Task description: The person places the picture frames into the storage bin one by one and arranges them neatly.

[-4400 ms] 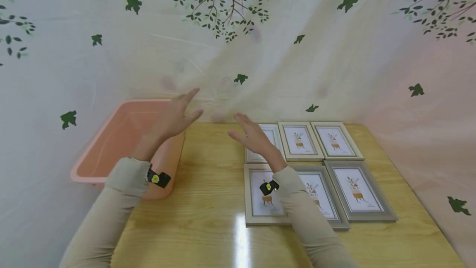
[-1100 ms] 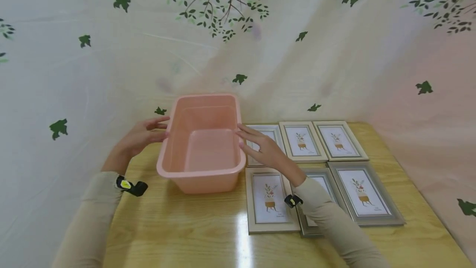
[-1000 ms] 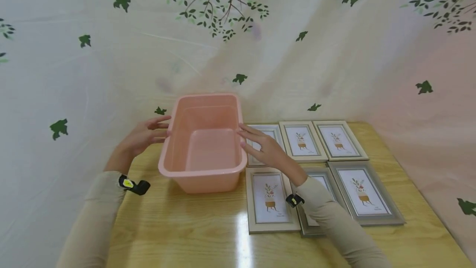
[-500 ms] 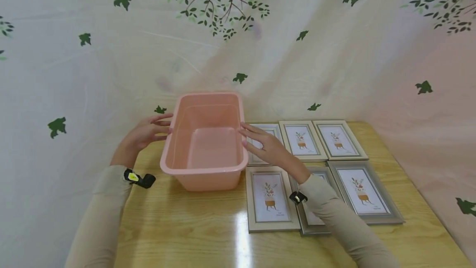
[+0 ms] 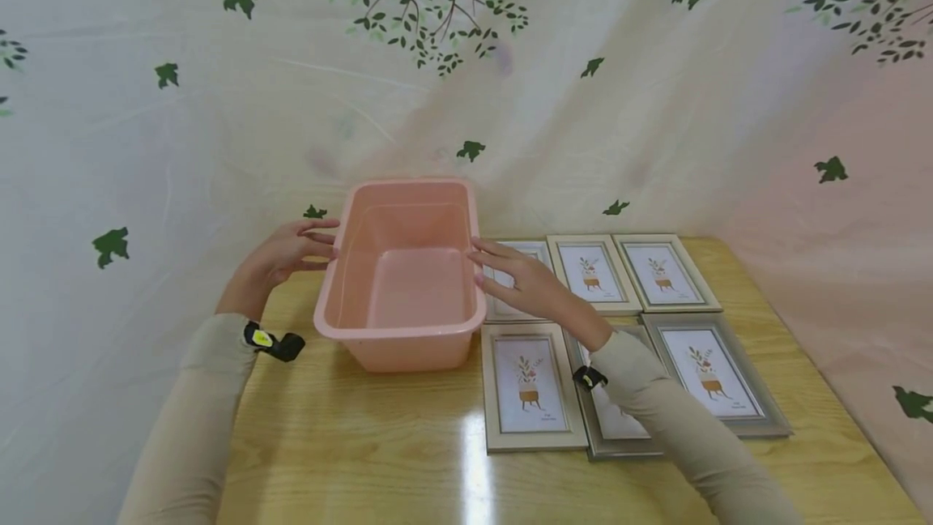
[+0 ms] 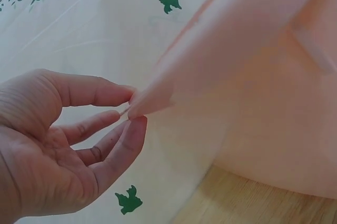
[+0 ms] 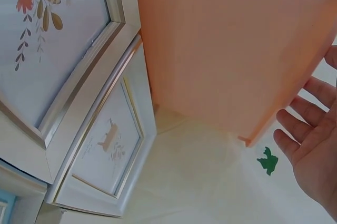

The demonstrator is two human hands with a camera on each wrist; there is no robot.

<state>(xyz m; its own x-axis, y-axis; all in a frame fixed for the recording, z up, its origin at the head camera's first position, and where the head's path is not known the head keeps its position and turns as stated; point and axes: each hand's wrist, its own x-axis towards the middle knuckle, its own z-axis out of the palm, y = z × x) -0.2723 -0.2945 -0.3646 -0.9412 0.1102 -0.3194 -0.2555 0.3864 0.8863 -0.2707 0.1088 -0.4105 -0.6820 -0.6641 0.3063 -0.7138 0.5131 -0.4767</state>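
A pink plastic basin (image 5: 408, 353) stands on the wooden table with nothing inside it. My left hand (image 5: 280, 253) is at the basin's left rim. In the left wrist view the left hand (image 6: 58, 139) pinches the rim edge between its fingertips. On the opposite side my right hand (image 5: 532, 286) touches the right rim with its fingers extended. The right wrist view shows the right hand (image 7: 316, 145) beside the basin's pink wall (image 7: 231, 45), its fingers fairly straight.
Several picture frames lie in two rows right of the basin, including a cream frame (image 5: 534, 383) in front and a grey frame (image 5: 714, 379). A back-row frame (image 5: 535, 253) is partly behind my right hand. A patterned curtain (image 5: 423, 120) rises behind the table (image 5: 350, 444).
The basin has come from the far left to a spot beside the frames, with both hands now at its rim. During the last second it shifts only slightly rightward.
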